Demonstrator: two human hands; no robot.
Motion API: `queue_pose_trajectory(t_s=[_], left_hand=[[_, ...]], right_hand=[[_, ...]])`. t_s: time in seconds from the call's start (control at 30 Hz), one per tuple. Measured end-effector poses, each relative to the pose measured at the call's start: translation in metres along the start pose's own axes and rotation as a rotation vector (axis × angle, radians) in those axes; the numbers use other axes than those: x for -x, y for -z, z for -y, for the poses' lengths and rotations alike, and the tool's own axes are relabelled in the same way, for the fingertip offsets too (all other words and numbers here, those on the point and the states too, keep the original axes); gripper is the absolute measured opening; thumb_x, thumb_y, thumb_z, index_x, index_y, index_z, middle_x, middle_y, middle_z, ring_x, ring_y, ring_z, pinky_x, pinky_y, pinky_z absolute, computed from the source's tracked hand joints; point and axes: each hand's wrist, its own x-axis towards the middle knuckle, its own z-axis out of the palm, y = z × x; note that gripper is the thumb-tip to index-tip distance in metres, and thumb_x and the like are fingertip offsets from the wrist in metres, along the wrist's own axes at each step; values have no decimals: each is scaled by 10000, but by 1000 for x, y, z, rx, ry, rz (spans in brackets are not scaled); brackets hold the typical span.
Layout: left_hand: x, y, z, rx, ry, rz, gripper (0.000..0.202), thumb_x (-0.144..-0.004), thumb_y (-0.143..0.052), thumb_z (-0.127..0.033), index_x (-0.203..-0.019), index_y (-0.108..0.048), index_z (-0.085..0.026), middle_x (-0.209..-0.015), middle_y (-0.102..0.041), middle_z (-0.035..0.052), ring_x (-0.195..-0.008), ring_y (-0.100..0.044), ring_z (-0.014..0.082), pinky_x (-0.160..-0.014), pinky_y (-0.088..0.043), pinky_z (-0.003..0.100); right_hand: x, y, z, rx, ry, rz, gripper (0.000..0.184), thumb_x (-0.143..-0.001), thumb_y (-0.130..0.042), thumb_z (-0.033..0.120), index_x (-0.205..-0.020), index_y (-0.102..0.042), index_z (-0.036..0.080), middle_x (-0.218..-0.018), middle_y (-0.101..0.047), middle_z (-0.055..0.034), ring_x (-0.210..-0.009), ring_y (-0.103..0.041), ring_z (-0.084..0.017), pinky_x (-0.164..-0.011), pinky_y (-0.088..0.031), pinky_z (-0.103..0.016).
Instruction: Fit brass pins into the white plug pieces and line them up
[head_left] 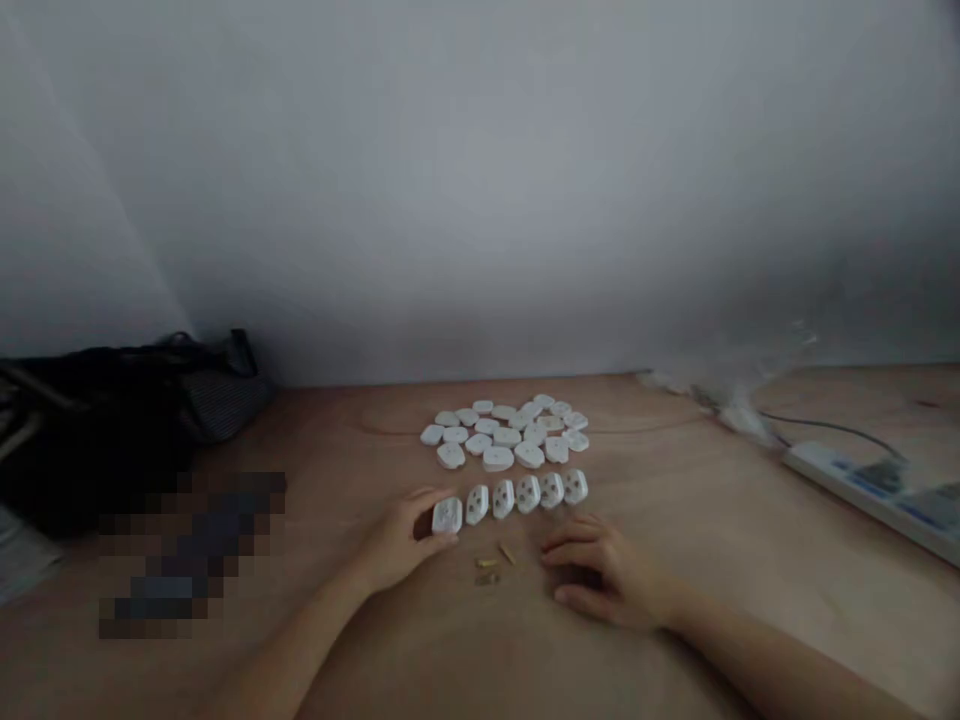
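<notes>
My left hand [401, 537] has its thumb and fingers around a white plug cover [447, 517], the leftmost piece of a row on the table. Several more white covers with dark holes [528, 494] stand to its right in that row. My right hand [604, 575] rests on the tabletop in front of the row's right end. Its fingers are loosely bent and apart, with nothing seen in them. Between my hands lie small brass-coloured pins [508, 552] and a small clear piece [487, 579] that is hard to make out.
Behind the row, several white plug pieces [506, 437] lie spread on the wooden table [337, 440]. A black bag [97, 430] and a blurred-out dark object [202, 550] are at left. To the right are a white power strip [847, 480], a cable and a clear plastic bag [742, 400].
</notes>
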Motion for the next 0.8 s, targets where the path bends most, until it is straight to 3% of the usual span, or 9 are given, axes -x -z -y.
queue_pose_trajectory(t_s=[0.2, 0.4, 0.53, 0.67, 0.8], left_hand=[[-4, -1, 7, 3, 13, 12, 451, -717, -675, -298, -1155, -602, -222, -1199, -611, 70, -1107, -546, 285, -966, -397, 440], [-8, -2, -2, -106, -129, -31, 584, -720, -689, -364, -1255, -510, -209, -1318, -498, 103, -1209, -445, 281, -1017, -337, 436], [-23, -3, -13, -182, -228, 76, 651, -707, -695, -420, -1290, -472, -236, -1331, -487, 91, -1226, -410, 294, -1028, -308, 450], [-35, -5, -17, -221, -230, 181, 617, -747, -665, -329, -1316, -436, -255, -1310, -510, 75, -1195, -438, 297, -1001, -337, 458], [-26, -4, -25, -160, -239, 93, 484, -804, -599, -282, -1272, -482, -246, -1274, -528, 68, -1165, -471, 262, -997, -355, 407]], right_hand=[[0, -2, -2, -7, -2, -3, 313, -777, -607, 285, -1077, -617, 198, -1076, -628, -77, -972, -562, -220, -882, -422, -386], [0, 2, 0, -3, 4, 6, 307, -784, -599, 300, -1072, -618, 197, -1072, -628, -82, -972, -563, -218, -868, -431, -379], [0, 2, 1, 2, 4, -7, 307, -788, -595, 300, -1076, -613, 195, -1082, -623, -83, -990, -557, -218, -889, -418, -372], [0, -1, -2, 5, 17, -13, 303, -791, -594, 306, -1073, -615, 199, -1078, -626, -84, -979, -562, -217, -883, -419, -376], [0, -2, -3, -8, 27, -40, 310, -780, -612, 296, -1073, -614, 194, -1082, -623, -79, -980, -557, -216, -892, -414, -381]])
